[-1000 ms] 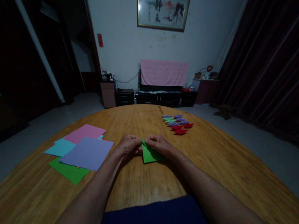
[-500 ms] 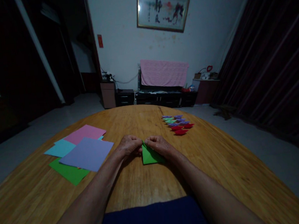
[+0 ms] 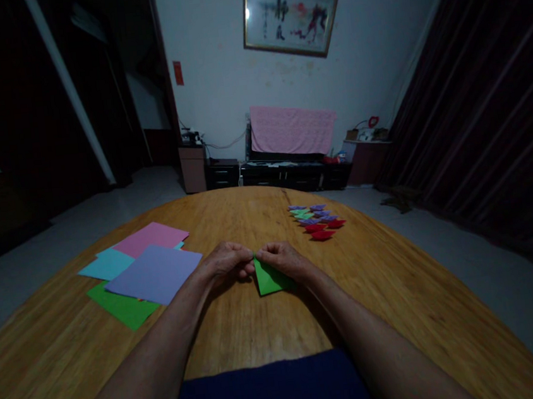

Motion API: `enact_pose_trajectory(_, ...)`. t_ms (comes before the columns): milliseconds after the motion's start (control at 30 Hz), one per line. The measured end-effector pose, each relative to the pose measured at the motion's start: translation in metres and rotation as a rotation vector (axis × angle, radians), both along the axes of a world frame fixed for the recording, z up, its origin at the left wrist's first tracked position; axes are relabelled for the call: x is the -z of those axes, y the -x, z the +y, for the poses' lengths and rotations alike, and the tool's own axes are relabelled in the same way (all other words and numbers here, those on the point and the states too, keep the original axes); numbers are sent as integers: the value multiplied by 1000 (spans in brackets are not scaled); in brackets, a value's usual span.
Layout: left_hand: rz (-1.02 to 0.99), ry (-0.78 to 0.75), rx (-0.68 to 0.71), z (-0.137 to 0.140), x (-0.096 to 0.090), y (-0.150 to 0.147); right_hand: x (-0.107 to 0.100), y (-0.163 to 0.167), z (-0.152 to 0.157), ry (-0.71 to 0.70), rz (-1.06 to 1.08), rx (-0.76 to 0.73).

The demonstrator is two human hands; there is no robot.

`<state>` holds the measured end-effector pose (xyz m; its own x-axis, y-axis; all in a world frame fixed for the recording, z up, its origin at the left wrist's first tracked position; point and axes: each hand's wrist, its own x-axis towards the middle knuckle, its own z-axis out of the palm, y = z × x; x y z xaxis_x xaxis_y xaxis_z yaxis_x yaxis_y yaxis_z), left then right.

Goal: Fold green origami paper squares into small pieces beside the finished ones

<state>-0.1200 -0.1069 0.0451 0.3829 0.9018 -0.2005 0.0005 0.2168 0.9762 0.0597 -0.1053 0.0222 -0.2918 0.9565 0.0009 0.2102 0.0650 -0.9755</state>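
A folded piece of green paper (image 3: 271, 279) is held just above or on the wooden table, between my two hands. My left hand (image 3: 229, 260) pinches its upper left corner, thumb and forefinger closed. On the other side my right hand (image 3: 283, 259) grips the upper edge, its thumb pressed on the paper and the fingers curled behind. The hands nearly meet at that corner. Part of the paper's right side is hidden under my right hand.
Loose paper sheets lie left: purple (image 3: 157, 274), pink (image 3: 151, 242), light blue (image 3: 106, 265) and green (image 3: 125, 308). Several small folded paper pieces, including a red one (image 3: 322, 235), stand in rows at the right of the round wooden table (image 3: 381, 289).
The green paper has turned slightly, and its lower left corner has shifted a little right and toward me. My left hand's lower fingers have loosened slightly from the paper's left edge.
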Motion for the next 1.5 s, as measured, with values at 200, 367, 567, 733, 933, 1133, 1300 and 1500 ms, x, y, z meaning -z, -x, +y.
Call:
enact_pose_trajectory(200,-8,44,-24,-3,-5,-1,-4,2,-2,-26,-23,24)
enact_pose_trajectory(367,-18,-21,12,0,2,-2,-6,4,-2,-28,-36,34)
enact_pose_trajectory(567,-63,-65,-44,2,10,-3,-5,5,-4,5,-1,61)
enact_pose_trajectory(733,-85,-163,-55,3,15,-5,-4,5,-4,12,33,75)
enact_pose_trajectory(933,-161,-72,-21,3,12,-7,0,9,-2,-12,47,144)
enact_pose_trajectory(1133,-162,-25,-84,3,8,-8,4,10,0,35,110,156)
enact_pose_trajectory(1300,-185,-51,-101,2,11,-11,3,12,0,11,108,186)
enact_pose_trajectory(1500,-28,-329,-322,8,8,-12,-1,13,2,-130,86,316)
